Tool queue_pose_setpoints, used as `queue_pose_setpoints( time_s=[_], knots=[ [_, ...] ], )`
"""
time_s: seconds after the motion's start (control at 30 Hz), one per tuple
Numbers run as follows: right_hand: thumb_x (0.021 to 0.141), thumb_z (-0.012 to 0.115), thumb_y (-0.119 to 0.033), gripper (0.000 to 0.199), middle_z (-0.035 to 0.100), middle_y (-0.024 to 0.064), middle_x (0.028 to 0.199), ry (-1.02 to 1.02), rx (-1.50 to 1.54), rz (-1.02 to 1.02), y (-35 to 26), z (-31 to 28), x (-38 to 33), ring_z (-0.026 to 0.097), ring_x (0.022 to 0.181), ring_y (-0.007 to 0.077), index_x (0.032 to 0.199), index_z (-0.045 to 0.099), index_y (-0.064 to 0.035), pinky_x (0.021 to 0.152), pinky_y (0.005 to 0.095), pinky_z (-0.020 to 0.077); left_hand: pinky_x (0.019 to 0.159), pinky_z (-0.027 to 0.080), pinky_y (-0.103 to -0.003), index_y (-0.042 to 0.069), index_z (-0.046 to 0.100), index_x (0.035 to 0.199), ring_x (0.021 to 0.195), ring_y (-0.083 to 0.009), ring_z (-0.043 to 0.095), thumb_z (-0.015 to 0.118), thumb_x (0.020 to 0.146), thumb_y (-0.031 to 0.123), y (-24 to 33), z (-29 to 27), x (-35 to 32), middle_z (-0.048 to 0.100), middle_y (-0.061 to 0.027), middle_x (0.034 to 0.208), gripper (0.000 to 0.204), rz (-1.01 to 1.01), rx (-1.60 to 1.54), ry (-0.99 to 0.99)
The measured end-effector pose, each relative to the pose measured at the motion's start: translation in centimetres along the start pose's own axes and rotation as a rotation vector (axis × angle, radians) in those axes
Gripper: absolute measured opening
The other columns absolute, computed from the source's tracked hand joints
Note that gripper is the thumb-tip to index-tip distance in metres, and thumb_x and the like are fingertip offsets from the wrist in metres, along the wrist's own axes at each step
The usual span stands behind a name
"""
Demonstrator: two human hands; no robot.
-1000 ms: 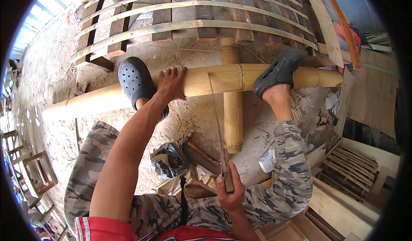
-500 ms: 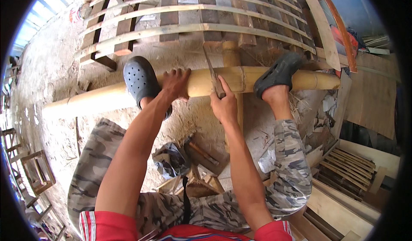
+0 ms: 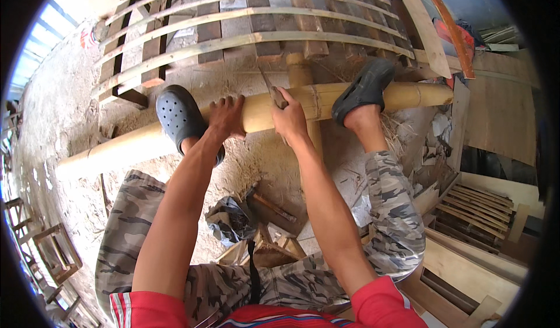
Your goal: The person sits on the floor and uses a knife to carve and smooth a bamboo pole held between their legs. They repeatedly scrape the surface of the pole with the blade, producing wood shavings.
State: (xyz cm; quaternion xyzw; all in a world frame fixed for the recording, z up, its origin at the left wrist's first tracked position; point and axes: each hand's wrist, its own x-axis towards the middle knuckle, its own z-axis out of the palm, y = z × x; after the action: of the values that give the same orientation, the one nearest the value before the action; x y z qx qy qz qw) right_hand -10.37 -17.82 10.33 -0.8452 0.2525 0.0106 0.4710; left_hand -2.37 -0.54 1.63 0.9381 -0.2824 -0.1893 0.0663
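Observation:
A thick yellow bamboo pole (image 3: 265, 111) lies crosswise in front of me, resting on another bamboo piece (image 3: 300, 70) set across beneath it. My left hand (image 3: 226, 115) is closed over the pole's top, fingers bent, right beside my left clog. My right hand (image 3: 288, 118) grips the wooden handle of a thin-bladed handsaw (image 3: 268, 84), seen nearly edge-on, at the pole's middle. Its blade points away from me, and my hand hides part of it. My grey clogs, the left (image 3: 178, 113) and the right (image 3: 366, 89), both press on the pole.
A slatted bamboo and wood frame (image 3: 233, 42) stands just beyond the pole. Between my legs are a hammer (image 3: 271, 204), a dark plastic bag (image 3: 228, 220) and wood offcuts. Boards (image 3: 501, 135) and a slatted piece (image 3: 475, 211) are at the right.
My right hand with the handsaw has pushed forward, away from me, over the pole. The whole view has shifted slightly; my left hand stays on the pole.

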Motion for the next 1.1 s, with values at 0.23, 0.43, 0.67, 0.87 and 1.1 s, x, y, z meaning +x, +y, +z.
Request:
queue_pose_setpoints(
  time_s=[0.23,0.43,0.67,0.87,1.1],
  knots=[
    [0.094,0.060,-0.007,0.061,0.066,0.0259,0.130,-0.036,0.106,-0.024,-2.7,-3.5,-17.2,0.065,0.121,0.0316,0.154,0.048,-0.0056,0.101,0.0376,0.0503,0.103,0.040,-0.065,0.017,0.037,0.153,0.131,-0.0385,0.051,0.098,0.049,0.041,-2.3,2.0,-2.8,0.052,-0.0192,0.140,0.123,-0.057,0.104,0.135],
    [0.090,0.061,-0.005,0.066,0.068,0.0307,0.124,-0.068,0.110,-0.120,-3.6,-2.1,-15.2,0.067,0.119,0.0392,0.155,0.045,-0.0038,0.098,0.0426,0.0530,0.105,0.039,-0.064,0.017,0.033,0.157,0.132,-0.0384,0.051,0.098,0.045,0.044,-4.3,1.3,-2.3,0.052,-0.0196,0.140,0.132,-0.092,0.097,0.056],
    [0.091,0.061,-0.013,0.062,0.072,0.0247,0.110,-0.034,0.017,0.029,0.0,0.7,-1.9,0.070,0.089,0.0286,0.151,0.052,-0.0098,0.082,0.0374,0.0540,0.103,0.042,-0.064,0.016,0.032,0.158,0.134,-0.0421,0.050,0.097,0.048,0.046,-1.0,0.9,-0.4,0.052,-0.0211,0.142,0.131,-0.002,0.050,0.016],
    [0.091,0.062,-0.004,0.063,0.068,0.0236,0.131,-0.031,0.116,-0.083,-3.5,-5.6,-19.7,0.068,0.118,0.0283,0.153,0.049,-0.0041,0.098,0.0364,0.0513,0.105,0.038,-0.067,0.016,0.030,0.158,0.136,-0.0429,0.048,0.100,0.045,0.048,-2.9,1.1,-1.7,0.049,-0.0243,0.146,0.137,-0.022,0.059,0.046],
    [0.090,0.062,-0.010,0.062,0.070,0.0270,0.121,-0.033,0.013,0.039,-1.8,-1.0,-6.7,0.071,0.106,0.0367,0.151,0.051,-0.0079,0.091,0.0409,0.0533,0.106,0.039,-0.064,0.016,0.030,0.158,0.136,-0.0426,0.049,0.098,0.046,0.045,-0.3,0.6,0.1,0.051,-0.0233,0.144,0.134,-0.021,0.066,0.052]
  ],
)
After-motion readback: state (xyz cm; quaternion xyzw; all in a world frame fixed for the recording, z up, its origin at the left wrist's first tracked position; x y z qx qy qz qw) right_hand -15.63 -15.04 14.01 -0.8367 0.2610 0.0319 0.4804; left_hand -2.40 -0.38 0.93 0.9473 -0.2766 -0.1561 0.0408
